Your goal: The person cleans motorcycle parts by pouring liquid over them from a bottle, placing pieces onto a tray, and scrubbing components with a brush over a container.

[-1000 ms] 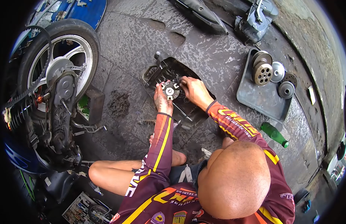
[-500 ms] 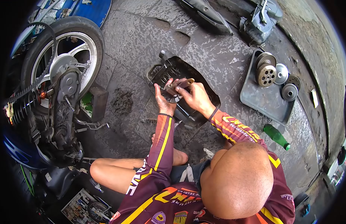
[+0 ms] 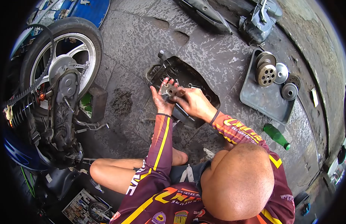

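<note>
My left hand (image 3: 162, 103) is palm up, its fingers curled around a small greasy metal plate (image 3: 167, 90) with a hole in it. Close against that plate, my right hand (image 3: 198, 103) pinches a brown tool that looks like a paintbrush (image 3: 181, 92); its far end is mostly hidden by the fingers. Both hands are over a black basin (image 3: 206, 84) cut from a plastic jerrycan. Dark springs and small metal parts lie inside the basin, partly covered by the hands.
At the right, a grey tray (image 3: 255, 100) carries several round clutch and pulley parts (image 3: 266, 75). A green bottle (image 3: 276, 136) lies near my right elbow. To the left stands a scooter's rear wheel (image 3: 94, 67) with its opened drive case (image 3: 66, 89). Grey engine covers (image 3: 258, 28) rest at the back.
The metal plate now shows flatter and more openly on my left palm. My right hand has turned, and the tan handle end that stuck out above it no longer shows clearly.
</note>
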Demonstrator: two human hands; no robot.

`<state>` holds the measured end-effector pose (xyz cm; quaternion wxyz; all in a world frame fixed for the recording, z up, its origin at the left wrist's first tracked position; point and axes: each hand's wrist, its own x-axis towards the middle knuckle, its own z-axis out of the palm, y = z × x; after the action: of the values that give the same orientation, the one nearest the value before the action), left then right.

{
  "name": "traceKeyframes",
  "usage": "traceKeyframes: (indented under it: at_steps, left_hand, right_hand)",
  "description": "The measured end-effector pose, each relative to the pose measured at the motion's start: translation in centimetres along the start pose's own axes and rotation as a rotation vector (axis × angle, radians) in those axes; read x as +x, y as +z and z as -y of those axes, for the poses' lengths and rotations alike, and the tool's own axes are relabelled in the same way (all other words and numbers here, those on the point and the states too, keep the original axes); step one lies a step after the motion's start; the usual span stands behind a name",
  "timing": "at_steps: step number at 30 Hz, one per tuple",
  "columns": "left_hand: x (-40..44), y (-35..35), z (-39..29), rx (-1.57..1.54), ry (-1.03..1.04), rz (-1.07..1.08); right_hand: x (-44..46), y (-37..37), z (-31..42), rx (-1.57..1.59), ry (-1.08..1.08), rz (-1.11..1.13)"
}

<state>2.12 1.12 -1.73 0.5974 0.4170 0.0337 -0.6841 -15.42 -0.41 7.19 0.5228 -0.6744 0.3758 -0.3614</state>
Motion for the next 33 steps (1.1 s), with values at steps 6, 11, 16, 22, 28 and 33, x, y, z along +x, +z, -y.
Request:
traceKeyframes:
  at_steps: [6, 11, 16, 22, 28, 33]
  left_hand:
    - [-0.2, 0.5, 0.2, -0.033, 0.024, -0.032]
    - [0.1, -0.7, 0.4, 0.128, 0.078, -0.1]
    - [0.0, 0.8, 0.1, 0.05, 0.124, -0.086]
    - [0.4, 0.3, 0.3, -0.015, 0.133, 0.01]
    - [-0.4, 1.7, -0.1, -0.003, 0.19, -0.085]
    - [0.6, 0.2, -0.2, -0.113, 0.221, -0.005]
  right_hand:
    - [0.4, 0.0, -0.8, -0.052, 0.04, 0.066]
    - [1.1, -0.1, -3.3, -0.187, 0.064, -0.253]
    - [0.5, -0.4, -4.4, -0.385, 0.12, -0.088]
    - [0.2, -0.3, -1.7, 0.093, -0.005, -0.009]
    - [1.1, -1.4, -0.3, -0.007, 0.142, -0.289]
    - [0.0, -1.2, -3.7, 0.048, 0.223, -0.353]
